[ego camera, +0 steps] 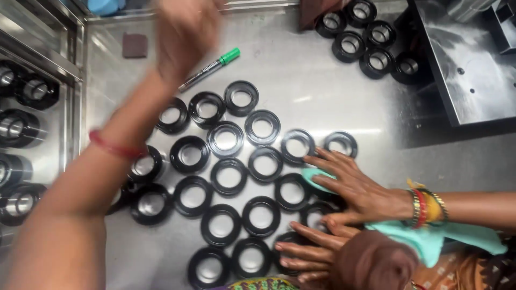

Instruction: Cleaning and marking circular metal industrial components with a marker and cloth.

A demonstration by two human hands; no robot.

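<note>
The steel bench fills the view, with a heavy grey metal block at its far right corner and a rack of shiny cylinders along the left edge. Across the middle, some two dozen black rings lie flat in loose rows, each touching or just beside the next. A smaller cluster of rings sits well apart at the top, by the block.

My left hand is lifted above the far side of the bench, over the green-capped marker. It is blurred, so I cannot tell whether it is loose or closed on anything. My right hand is out of sight.

A co-worker's hand presses flat on the rightmost rings over a teal cloth, and their other hand rests open on the near rings.

All the rings are laid out. Which ones the cloth has covered I cannot tell, and the far cluster lies untouched. A small brown pad sits near the top left.
</note>
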